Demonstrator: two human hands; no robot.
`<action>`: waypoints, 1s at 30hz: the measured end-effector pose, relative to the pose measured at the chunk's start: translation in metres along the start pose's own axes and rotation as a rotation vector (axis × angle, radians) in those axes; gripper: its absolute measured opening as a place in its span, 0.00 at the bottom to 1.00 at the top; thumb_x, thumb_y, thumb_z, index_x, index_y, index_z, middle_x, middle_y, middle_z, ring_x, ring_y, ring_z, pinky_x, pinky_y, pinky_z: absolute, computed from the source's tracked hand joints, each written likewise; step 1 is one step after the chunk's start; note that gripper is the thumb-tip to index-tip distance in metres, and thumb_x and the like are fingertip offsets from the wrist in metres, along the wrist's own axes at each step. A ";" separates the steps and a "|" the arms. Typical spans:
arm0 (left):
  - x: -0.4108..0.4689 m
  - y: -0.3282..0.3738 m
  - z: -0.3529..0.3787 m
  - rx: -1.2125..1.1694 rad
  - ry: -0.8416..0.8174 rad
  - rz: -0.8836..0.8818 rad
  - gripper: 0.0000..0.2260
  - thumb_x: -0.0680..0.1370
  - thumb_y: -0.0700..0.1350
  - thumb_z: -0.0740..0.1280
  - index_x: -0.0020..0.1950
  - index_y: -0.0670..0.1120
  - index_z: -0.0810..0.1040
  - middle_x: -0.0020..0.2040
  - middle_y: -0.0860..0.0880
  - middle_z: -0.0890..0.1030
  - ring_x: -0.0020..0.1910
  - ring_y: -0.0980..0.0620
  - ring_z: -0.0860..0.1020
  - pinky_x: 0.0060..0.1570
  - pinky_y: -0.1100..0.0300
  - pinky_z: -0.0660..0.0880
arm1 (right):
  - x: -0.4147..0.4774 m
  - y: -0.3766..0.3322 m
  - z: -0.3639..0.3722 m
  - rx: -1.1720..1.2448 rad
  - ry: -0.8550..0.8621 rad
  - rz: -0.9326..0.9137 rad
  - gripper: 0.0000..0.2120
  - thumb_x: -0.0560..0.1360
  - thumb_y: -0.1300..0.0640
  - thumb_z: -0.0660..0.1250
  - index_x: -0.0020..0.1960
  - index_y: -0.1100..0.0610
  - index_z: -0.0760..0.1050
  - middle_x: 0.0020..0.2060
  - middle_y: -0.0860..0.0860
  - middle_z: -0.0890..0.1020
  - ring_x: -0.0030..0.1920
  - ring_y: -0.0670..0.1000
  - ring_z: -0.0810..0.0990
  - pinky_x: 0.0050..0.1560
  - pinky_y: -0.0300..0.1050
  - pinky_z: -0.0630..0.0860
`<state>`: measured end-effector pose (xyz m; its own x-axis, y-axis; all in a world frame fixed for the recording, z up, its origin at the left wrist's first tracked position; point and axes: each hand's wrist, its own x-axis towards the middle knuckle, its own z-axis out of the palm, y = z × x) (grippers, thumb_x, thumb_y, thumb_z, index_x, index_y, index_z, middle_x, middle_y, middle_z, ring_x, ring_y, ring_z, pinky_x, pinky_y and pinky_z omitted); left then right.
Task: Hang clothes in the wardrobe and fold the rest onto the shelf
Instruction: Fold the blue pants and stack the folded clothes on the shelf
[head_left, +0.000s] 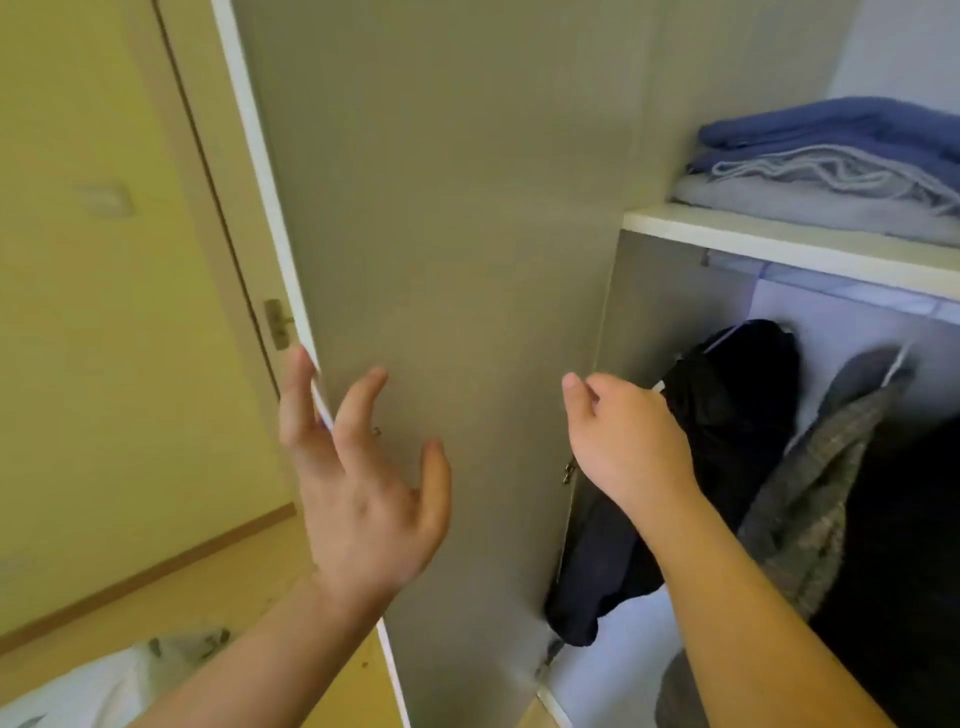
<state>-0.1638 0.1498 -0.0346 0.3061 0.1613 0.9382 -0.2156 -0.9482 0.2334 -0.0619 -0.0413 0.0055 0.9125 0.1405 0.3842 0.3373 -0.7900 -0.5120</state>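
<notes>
A person stands at an open wardrobe, both hands raised before it. The left hand (363, 499) is spread wide, fingers apart and gripping nothing, at the white edge of the open wardrobe door (467, 208), whose grey inner face fills the middle of the view and stands between the hands and the room. The right hand (623, 441), seen from the back with fingers curled, is just in front of a dark garment (727, 415) hanging on a white hanger; whether it holds anything cannot be told. Beside that garment on the rail (831, 283) hang a grey flecked jacket (821, 483) and, at the far right, a black garment (909, 519). Above the rail, the white shelf (779, 244) carries a folded stack: blue cloth (831, 130) on top of pale grey cloth (805, 200). To the left, beyond the wardrobe door, are a cream room door (104, 312) with a brass handle (278, 322), the wooden floor (182, 587), and white fabric (93, 686) at the bottom corner.
</notes>
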 end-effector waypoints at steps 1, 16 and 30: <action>-0.003 0.005 -0.004 -0.048 0.007 0.082 0.28 0.68 0.36 0.74 0.66 0.40 0.69 0.75 0.31 0.55 0.77 0.38 0.59 0.69 0.50 0.69 | -0.002 0.004 -0.002 0.031 0.012 0.022 0.24 0.84 0.42 0.54 0.34 0.54 0.66 0.30 0.50 0.74 0.34 0.55 0.74 0.32 0.49 0.66; -0.020 0.133 0.064 -0.841 -0.056 0.633 0.28 0.68 0.33 0.72 0.67 0.42 0.70 0.76 0.34 0.61 0.75 0.28 0.62 0.73 0.38 0.63 | -0.128 0.032 -0.070 0.214 0.388 0.614 0.22 0.83 0.44 0.60 0.39 0.59 0.78 0.33 0.53 0.82 0.33 0.49 0.80 0.35 0.49 0.77; 0.001 0.241 0.105 -0.464 -0.623 0.741 0.34 0.75 0.47 0.67 0.79 0.45 0.59 0.83 0.41 0.44 0.81 0.34 0.43 0.77 0.35 0.50 | -0.230 0.022 -0.155 -0.206 1.043 0.768 0.18 0.84 0.52 0.59 0.71 0.57 0.72 0.68 0.55 0.75 0.67 0.54 0.72 0.62 0.42 0.65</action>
<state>-0.1180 -0.1069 -0.0044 0.3454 -0.7035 0.6211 -0.8326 -0.5350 -0.1430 -0.3001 -0.1836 0.0245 0.2160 -0.8345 0.5069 -0.3111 -0.5509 -0.7744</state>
